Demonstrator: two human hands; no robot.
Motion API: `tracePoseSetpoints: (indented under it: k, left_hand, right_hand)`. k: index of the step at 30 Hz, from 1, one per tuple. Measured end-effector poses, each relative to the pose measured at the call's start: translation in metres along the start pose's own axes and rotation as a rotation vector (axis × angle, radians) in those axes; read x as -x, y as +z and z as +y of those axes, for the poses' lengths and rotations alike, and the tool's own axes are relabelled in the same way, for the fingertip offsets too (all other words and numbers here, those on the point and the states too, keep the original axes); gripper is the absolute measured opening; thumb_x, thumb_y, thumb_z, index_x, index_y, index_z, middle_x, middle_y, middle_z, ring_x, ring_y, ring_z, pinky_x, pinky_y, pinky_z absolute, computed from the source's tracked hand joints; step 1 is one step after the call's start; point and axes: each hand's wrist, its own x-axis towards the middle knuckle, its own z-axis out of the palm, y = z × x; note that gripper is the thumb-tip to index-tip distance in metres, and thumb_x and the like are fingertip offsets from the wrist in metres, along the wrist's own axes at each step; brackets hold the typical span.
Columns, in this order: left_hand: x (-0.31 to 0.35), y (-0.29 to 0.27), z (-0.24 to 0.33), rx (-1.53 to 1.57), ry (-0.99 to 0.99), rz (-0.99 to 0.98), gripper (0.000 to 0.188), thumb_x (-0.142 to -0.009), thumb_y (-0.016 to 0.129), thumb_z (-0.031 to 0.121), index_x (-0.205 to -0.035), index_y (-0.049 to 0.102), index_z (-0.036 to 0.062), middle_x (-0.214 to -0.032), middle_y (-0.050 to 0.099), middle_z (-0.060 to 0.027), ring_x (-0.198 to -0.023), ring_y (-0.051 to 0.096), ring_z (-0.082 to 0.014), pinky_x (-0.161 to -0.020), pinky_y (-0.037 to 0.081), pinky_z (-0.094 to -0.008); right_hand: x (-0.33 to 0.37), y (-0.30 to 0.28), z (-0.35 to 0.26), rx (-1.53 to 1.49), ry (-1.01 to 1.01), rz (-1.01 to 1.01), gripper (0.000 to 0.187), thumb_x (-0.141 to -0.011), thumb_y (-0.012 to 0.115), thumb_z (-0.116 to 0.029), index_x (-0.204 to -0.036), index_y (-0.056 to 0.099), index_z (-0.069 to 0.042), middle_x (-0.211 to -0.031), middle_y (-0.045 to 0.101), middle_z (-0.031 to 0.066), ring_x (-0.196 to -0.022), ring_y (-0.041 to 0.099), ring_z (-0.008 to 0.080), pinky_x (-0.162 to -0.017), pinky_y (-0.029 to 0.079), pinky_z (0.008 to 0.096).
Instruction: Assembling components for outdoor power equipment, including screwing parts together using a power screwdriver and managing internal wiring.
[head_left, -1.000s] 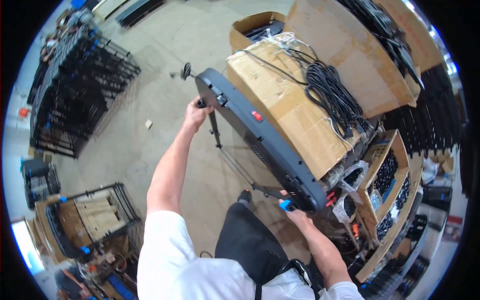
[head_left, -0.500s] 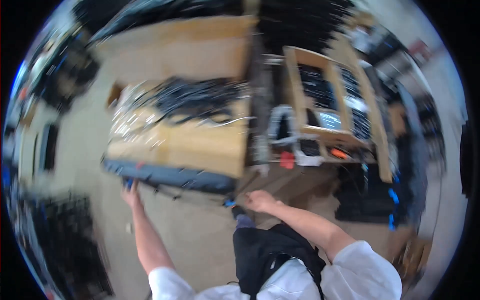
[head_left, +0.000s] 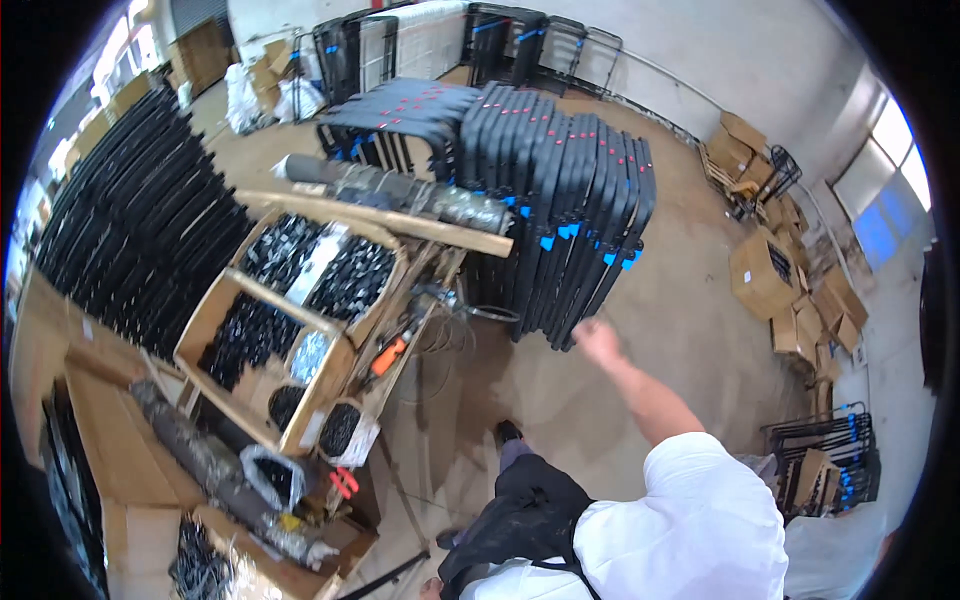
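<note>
My right hand (head_left: 597,342) is stretched out ahead of me with its fingers curled in, and nothing shows in it. It is nearest to the lower ends of a row of black tube frames (head_left: 550,190) with dark grey covers and blue clips; whether it touches them I cannot tell. Only a sliver of my left hand (head_left: 430,589) shows at the lower edge, its fingers hidden. Close to it, a black bar (head_left: 390,576) slants in from the bottom; whether the hand holds it is out of sight.
On my left, a wooden parts bin (head_left: 225,305) holds many small black pieces. An orange-handled tool (head_left: 389,355) and red-handled pliers (head_left: 344,482) lie by it. Behind rises a stack of black frames (head_left: 140,230). Cardboard boxes (head_left: 765,272) stand along the right wall.
My view has swung to the right, from the carton with plastic-wrapped parts to the row of frames. The dark grey padded piece that my left hand gripped has left view, apart possibly from the bar.
</note>
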Motion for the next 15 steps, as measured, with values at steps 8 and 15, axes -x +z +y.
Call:
tracePoseSetpoints:
  k: [8, 15]
  left_hand:
    - [-0.095, 0.190, 0.152, -0.247, 0.175, -0.029, 0.024, -0.102, 0.060, 0.023, -0.089, 0.064, 0.0033, -0.069, 0.064, -0.0055, -0.052, 0.057, -0.0138, -0.042, 0.041, -0.0281]
    - [-0.063, 0.466, 0.408, -0.735, 0.646, -0.270, 0.038, -0.102, 0.066, 0.030, -0.124, 0.073, -0.0010, -0.111, 0.078, -0.0168, -0.108, 0.074, -0.0256, -0.098, 0.055, -0.0372]
  right_hand:
    - [-0.319, -0.207, 0.055, -0.297, 0.143, 0.572, 0.055, -0.102, 0.065, -0.049, -0.127, 0.072, 0.000, -0.125, 0.075, 0.0197, -0.113, 0.072, 0.0294, -0.102, 0.053, 0.0429]
    - [-0.382, -0.233, 0.082, -0.503, 0.205, 0.332, 0.052, -0.101, 0.071, -0.045, -0.128, 0.075, -0.001, -0.126, 0.077, 0.0148, -0.122, 0.068, 0.0239, -0.109, 0.049, 0.0375]
